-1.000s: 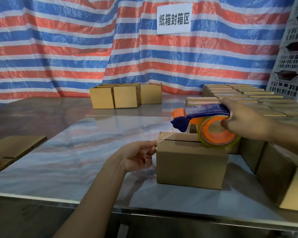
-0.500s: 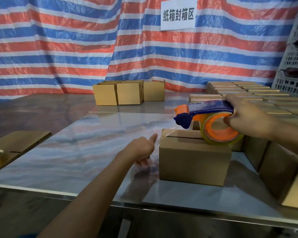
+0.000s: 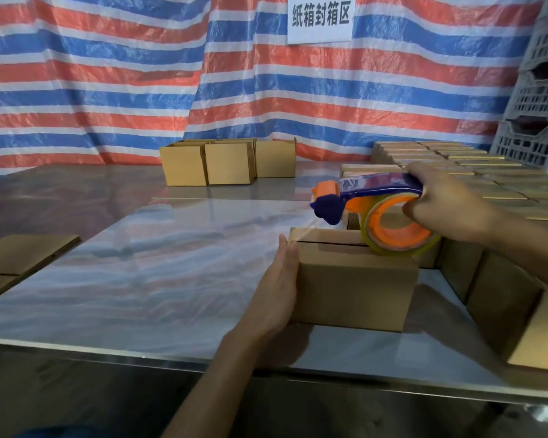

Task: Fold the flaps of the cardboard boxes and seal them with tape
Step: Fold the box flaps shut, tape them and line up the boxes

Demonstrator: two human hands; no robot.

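A packing area — rows of cardboard boxes [image 3: 475, 172], stacked crates [image 3: 541, 99], a striped tarpaulin [image 3: 108, 74] wall.

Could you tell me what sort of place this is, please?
Probably a makeshift carton-sealing station: rows of brown cardboard boxes sit on the glossy table, a white sign hangs on a red-and-blue striped tarpaulin, and grey plastic crates are stacked at right.
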